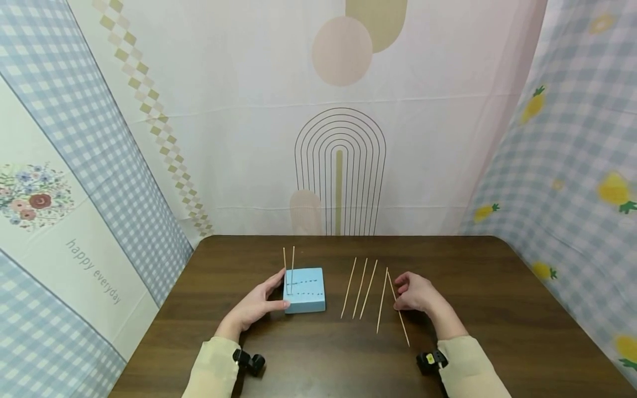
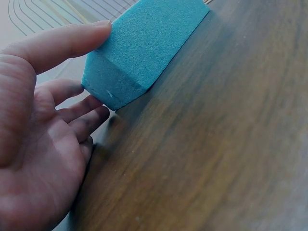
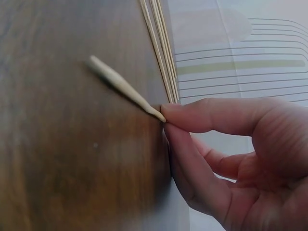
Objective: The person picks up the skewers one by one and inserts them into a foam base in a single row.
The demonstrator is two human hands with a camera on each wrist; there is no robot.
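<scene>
A light blue foam block [image 1: 304, 304] with rows of small dark holes on top sits left of centre. My left hand [image 1: 255, 305] holds it at its left end, thumb at the near corner and fingers along the side, also visible in the left wrist view. Two thin wooden sticks [image 1: 292, 270] stand upright in the block's left part. Over on the right, my right hand [image 1: 415, 293] pinches another wooden stick [image 1: 404, 327] between thumb and index finger. That stick [image 3: 120, 83] slants toward the camera in the right wrist view.
Several wooden sticks [image 1: 348, 287] lie spaced apart on the brown table [image 1: 308, 365] between the block and my right hand. The top end of the nearest one meets the pinched stick's far end in the head view. A patterned cloth [image 1: 239, 138] hangs behind the table.
</scene>
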